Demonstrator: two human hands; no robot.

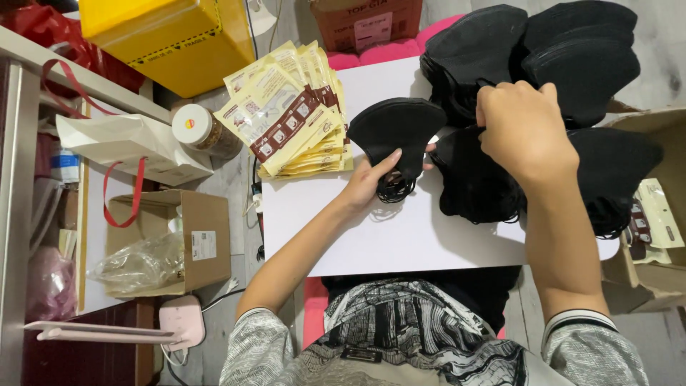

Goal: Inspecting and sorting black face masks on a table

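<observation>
Pinching one black mask (397, 131) over the white board (400, 236) with your left hand (371, 179), right hand (525, 129) fingers curled into the mask pile (543, 64), you risk snagged ear loops dragging extras loose.

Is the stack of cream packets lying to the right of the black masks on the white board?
No, the cream packets lie at the board's left end, left of the black masks.

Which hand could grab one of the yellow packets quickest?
Probably the left hand. It is beside the yellow packets, holding one black mask. The right hand is farther away, on the mask pile.
</observation>
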